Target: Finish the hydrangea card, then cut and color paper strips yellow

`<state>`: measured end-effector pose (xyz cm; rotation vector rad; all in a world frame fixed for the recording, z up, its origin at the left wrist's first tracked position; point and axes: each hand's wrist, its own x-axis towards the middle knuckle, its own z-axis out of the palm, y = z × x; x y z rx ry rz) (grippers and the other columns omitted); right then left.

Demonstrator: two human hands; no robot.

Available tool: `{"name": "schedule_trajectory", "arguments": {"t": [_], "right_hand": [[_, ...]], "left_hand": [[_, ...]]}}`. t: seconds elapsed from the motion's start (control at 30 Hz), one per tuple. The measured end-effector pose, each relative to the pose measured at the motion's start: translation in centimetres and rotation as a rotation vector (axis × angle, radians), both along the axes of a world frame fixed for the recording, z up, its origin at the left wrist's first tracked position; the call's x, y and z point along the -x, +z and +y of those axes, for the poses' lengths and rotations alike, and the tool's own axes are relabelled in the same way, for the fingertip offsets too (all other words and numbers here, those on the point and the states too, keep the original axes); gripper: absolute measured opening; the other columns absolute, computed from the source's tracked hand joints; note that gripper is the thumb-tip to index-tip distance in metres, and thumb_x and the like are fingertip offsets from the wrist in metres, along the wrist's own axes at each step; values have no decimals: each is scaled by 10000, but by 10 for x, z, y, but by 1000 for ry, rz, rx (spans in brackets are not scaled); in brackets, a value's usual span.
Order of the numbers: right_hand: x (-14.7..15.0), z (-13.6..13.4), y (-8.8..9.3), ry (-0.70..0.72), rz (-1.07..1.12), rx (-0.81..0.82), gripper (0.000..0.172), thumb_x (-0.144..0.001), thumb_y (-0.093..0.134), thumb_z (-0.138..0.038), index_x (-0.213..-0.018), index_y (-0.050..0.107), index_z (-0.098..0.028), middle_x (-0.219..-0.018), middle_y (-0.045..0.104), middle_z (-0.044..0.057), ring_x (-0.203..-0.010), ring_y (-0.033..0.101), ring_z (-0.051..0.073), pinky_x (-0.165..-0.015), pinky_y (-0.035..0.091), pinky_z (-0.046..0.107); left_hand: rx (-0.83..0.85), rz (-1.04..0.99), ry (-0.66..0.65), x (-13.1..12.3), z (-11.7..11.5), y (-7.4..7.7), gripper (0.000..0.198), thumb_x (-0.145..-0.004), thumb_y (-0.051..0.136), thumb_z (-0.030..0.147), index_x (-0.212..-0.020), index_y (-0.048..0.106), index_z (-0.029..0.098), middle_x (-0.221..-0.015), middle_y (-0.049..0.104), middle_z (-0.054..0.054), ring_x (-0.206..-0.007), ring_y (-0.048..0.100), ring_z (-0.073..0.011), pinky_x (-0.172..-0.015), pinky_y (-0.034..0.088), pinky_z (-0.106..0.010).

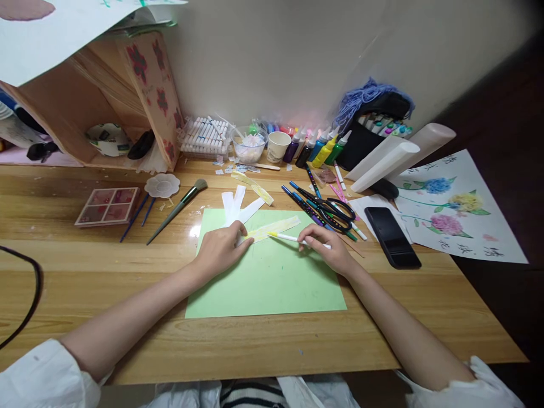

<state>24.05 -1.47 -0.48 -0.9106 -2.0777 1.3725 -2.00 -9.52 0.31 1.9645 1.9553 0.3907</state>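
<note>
My right hand [323, 245] pinches a slim white marker [289, 237]. Its yellow tip touches a paper strip [280, 228] partly coloured yellow. Flat at the left end of this strip, my left hand [223, 246] presses it down with thumb and forefinger apart. Both hands rest over a light green sheet [263, 283]. Beyond my left hand several white paper strips [233, 205] fan out, their lower ends hidden by it. Another yellow-patterned strip [254, 188] lies behind the green sheet.
Black-handled scissors [335, 214] and several pens lie right of the sheet, near a phone [391, 237] and a flower drawing [450, 209]. Left are a brush [178, 209] and a palette box [107, 207]. Paint bottles [325, 152], a paper cup [278, 147] and a marker case [206, 137] line the wall.
</note>
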Motion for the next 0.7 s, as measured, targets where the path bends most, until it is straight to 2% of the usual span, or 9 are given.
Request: {"name": "schedule_trajectory", "arguments": {"t": [0.1,0.23,0.37,0.47,0.6,0.7], "right_hand": [[1,0,0,30,-35,-4,187,-905,462,-316,-859,586,-185,-717,610,13,-681,571,147,-653,422,260],[2,-1,1,-9,-20,-36,193,-912,448,-314,-864,588,-189,-732,615,15,-700,578,151,-669,425,264],[5,-3,2,48,-58,-46,189,-909,460,-317,-886,593,-185,-779,626,25,-743,589,158,-694,431,267],[6,-4,4,13,-54,-60,192,-914,452,-317,-883,589,-186,-774,621,20,-732,589,152,-681,428,257],[6,-3,5,43,-64,-37,198,-912,457,-326,-892,594,-185,-793,635,25,-755,601,156,-701,434,264],[6,-2,3,6,-53,-9,221,-915,447,-350,-894,592,-184,-776,633,23,-739,601,157,-680,437,265]], "left_hand": [[-3,-3,-1,0,0,-1,240,-869,443,440,-936,502,217,-671,602,13,-632,577,-175,-530,264,-238],[-1,5,-2,1,1,-1,239,-871,443,438,-937,501,216,-659,597,16,-625,574,-172,-533,264,-237],[3,10,-1,0,1,0,235,-874,443,432,-934,500,213,-652,596,18,-625,576,-171,-534,272,-238],[2,8,-1,0,0,0,245,-881,434,440,-931,504,210,-666,606,14,-633,583,-171,-536,280,-239],[-11,-30,3,1,1,0,269,-897,406,459,-901,516,213,-667,613,18,-628,583,-163,-536,286,-237],[-36,-74,4,2,1,-1,260,-917,376,431,-884,524,219,-685,625,27,-624,578,-151,-544,291,-235]]}}
